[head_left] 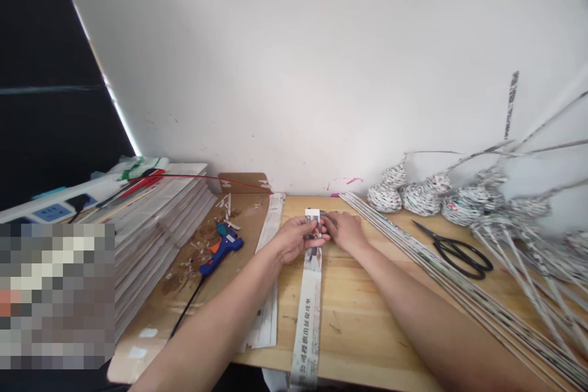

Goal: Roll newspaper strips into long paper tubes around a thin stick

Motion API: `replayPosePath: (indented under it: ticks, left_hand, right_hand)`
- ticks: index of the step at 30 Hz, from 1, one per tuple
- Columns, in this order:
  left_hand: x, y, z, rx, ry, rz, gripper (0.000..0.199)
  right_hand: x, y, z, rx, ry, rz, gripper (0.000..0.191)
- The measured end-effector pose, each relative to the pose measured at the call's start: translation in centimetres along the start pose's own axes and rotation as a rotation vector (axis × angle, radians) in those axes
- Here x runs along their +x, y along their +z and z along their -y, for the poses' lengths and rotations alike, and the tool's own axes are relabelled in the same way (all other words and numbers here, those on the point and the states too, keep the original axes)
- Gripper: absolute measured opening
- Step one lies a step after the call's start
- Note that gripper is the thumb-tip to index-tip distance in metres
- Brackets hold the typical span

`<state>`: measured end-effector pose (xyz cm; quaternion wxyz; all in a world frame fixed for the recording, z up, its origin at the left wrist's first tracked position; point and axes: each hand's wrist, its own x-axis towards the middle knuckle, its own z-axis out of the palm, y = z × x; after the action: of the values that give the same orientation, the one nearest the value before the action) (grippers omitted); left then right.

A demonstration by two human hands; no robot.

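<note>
A long strip of newspaper [309, 312] runs from the table's front edge up to both hands, its upper end raised off the wood. My left hand [296, 239] pinches this strip near its top, thumb across the printed face. Close against the strip's right edge is my right hand [342, 231], its fingers curled together. A small greyish thing shows at those fingers, too hidden to name. Left of my hands, more newspaper strips [271, 226] lie in a flat pile.
On a stained brown board sits a blue glue gun [223, 251]. Stacked paper [184, 214] and a power strip [64, 208] occupy the left. Rolled paper rods [413, 257], black scissors [459, 254] and several woven paper gourd shapes [422, 196] are on the right. A white wall [312, 73] stands behind.
</note>
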<state>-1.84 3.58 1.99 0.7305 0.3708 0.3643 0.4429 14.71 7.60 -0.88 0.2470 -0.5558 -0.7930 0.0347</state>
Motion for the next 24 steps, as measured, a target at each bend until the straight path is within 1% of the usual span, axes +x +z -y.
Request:
replayPosePath:
  ticks: [2, 6, 8, 10, 12, 15, 17, 20, 21, 22, 23, 24]
  left_hand:
    - [0.2, -0.6, 0.3, -0.018, 0.007, 0.012, 0.019]
    - [0.2, -1.7, 0.8, -0.038, 0.015, 0.049, 0.025]
    - [0.1, -2.0, 0.8, -0.033, 0.017, 0.069, 0.029]
    - [0.0, -2.1, 0.7, -0.032, 0.013, 0.067, 0.033]
    - [0.0, -2.1, 0.6, -0.033, 0.010, 0.045, 0.035]
    - [0.1, -2.1, 0.5, -0.024, 0.009, 0.016, 0.033]
    - [0.1, -2.0, 0.6, -0.009, 0.015, 0.017, 0.032]
    - [0.0, -1.9, 0.6, -0.008, 0.025, 0.013, 0.038]
    - [-0.1, -1.9, 0.6, -0.012, 0.030, 0.007, 0.041]
    - [-0.1, -1.8, 0.6, -0.015, 0.034, 0.004, 0.044]
    - [-0.2, -1.7, 0.6, -0.014, 0.039, 0.002, 0.047]
    - [-0.3, -1.6, 0.6, -0.006, 0.045, 0.004, 0.049]
  right_hand:
    - [0.2, 0.3, -0.1, 0.037, 0.022, -0.019, 0.041]
    - [0.9, 0.9, -0.7, 0.169, 0.161, -0.120, 0.034]
    - [1.1, 1.1, -1.1, 0.259, 0.160, -0.198, 0.031]
    - [1.2, 1.3, -1.4, 0.340, 0.115, -0.246, 0.030]
    - [1.2, 1.6, -1.6, 0.408, 0.081, -0.230, 0.029]
    - [1.2, 1.9, -1.7, 0.520, 0.070, -0.214, 0.026]
    - [1.2, 1.7, -1.6, 0.558, 0.100, -0.259, 0.025]
    - [1.2, 0.7, -0.9, 0.595, 0.205, -0.345, 0.034]
    - [1.2, 0.3, -0.5, 0.639, 0.225, -0.338, 0.035]
    - [1.1, 0.0, -0.1, 0.704, 0.230, -0.295, 0.037]
    - [0.9, -0.4, 0.4, 0.783, 0.216, -0.202, 0.041]
    - [0.6, -0.6, 0.9, 0.864, 0.193, -0.073, 0.045]
